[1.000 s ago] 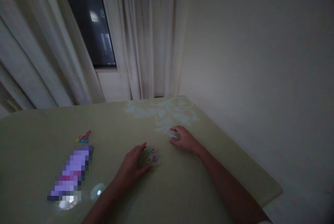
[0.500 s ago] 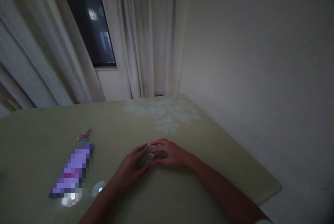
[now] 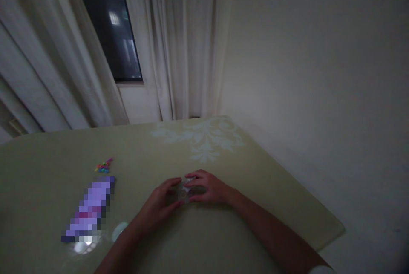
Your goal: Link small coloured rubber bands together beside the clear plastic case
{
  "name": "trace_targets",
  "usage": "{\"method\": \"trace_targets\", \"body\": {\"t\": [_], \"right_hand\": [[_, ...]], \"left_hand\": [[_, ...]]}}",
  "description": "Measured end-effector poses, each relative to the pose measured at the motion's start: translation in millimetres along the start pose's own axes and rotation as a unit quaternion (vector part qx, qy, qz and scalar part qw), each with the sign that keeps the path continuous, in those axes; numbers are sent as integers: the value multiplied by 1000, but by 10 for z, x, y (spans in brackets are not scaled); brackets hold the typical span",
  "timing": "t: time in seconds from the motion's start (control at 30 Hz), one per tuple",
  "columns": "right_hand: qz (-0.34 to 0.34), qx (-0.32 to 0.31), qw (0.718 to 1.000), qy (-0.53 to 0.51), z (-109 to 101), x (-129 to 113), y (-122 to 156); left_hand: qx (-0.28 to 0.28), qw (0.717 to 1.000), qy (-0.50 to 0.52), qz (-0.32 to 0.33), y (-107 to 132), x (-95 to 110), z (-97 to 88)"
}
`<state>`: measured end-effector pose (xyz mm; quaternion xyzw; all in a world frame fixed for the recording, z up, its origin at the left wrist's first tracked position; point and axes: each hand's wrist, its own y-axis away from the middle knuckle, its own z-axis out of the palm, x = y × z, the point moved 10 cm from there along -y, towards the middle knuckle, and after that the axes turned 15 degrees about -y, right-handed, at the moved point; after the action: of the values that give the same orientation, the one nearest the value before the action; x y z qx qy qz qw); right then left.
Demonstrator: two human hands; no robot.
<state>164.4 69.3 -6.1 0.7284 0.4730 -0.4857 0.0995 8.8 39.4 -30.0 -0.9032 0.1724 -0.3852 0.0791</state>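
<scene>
Clear small case [image 3: 183,192], mostly hidden, held between both hands [image 3: 187,197] in dimness.

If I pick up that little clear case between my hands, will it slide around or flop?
The little clear case looks like rigid plastic, so it probably stays stiff. It lies flat on the table, so rolling or tipping seems unlikely. It is small beside the left hand and right hand, so it is likely light and may skid on that glossy surface.
</scene>
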Motion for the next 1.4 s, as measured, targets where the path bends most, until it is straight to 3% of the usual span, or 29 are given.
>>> {"method": "trace_targets", "body": {"t": [0.23,0.43,0.6,0.97,1.4], "right_hand": [[-23,-9,1000,19,55,17,-5],[-56,26,998,-6,-2,-57,13],[-80,43,996,-1,-53,-77,24],[-25,-2,999,-41,-22,26,-5],[16,-39,999,-14,53,-15,-36]], "left_hand": [[-36,999,19,-2,-10,-15,66],[-49,998,16,-27,-9,-39,101],[-27,999,-20,-13,-8,-15,76],[-17,991,-128,44,-16,153,9],[-48,951,-286,108,28,219,144]]}}
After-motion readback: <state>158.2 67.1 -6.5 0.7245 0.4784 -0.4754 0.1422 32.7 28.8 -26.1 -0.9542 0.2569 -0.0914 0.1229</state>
